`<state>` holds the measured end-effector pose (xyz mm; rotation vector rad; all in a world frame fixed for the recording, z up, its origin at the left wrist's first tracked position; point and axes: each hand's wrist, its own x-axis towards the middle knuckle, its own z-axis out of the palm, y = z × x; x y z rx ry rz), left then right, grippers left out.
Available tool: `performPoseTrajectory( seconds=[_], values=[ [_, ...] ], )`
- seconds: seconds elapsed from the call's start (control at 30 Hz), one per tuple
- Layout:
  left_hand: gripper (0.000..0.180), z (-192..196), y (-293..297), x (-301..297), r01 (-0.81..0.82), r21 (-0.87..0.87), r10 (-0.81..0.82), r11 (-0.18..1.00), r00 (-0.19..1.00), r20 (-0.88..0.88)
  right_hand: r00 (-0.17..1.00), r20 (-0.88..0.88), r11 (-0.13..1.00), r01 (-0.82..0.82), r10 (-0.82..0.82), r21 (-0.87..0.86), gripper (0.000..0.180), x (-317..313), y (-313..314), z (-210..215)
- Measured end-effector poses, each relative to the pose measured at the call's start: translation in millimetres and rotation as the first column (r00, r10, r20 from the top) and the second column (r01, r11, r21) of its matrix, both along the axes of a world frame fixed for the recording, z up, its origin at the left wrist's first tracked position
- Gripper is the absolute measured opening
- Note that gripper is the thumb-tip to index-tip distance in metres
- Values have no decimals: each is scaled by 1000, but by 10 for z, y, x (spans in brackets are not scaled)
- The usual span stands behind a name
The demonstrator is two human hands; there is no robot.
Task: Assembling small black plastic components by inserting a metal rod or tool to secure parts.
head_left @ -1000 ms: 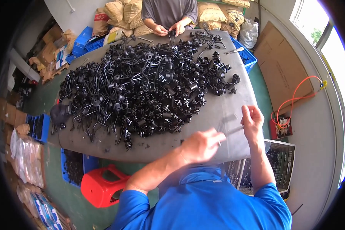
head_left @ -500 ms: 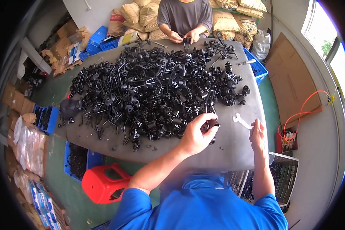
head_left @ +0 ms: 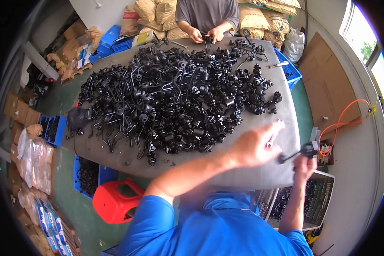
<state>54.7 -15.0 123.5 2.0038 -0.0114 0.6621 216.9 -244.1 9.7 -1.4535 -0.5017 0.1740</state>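
hands [head_left: 254,148], two; black part [head_left: 310,149] in right, one

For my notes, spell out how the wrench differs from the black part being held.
The wrench is pale; the black part is dark. The wrench looks slim, while the black part is chunkier, with a rod sticking out. The left hand holds the wrench over the table; the right hand holds the black part by its edge. Both are hand-held.
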Motion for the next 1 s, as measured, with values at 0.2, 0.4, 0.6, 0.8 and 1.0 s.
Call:
performPoseTrajectory(
  seconds=[0.2,0.4,0.6,0.8,1.0],
  values=[
    [43,-366,1929,97,-622,-85,626,779,780,27,714,-449,687,679,-538,256,20,907,-1649,-646],
    [61,-532,3351,-251,-432,808,725,401,689,8,61,-813,554,761,-579,-338,14,171,-2693,-2059],
    [36,-489,3522,111,-289,877,829,382,526,-188,333,-478,570,288,-813,-769,7,-793,-3078,-2536],
    [24,-72,3438,16,-304,876,770,374,629,-111,662,-133,304,149,-738,-941,28,-489,-3713,-2707],
    [19,799,2646,-89,-660,686,565,307,706,427,525,-116,359,389,-843,-849,32,381,-3533,-2639]
  ],
)
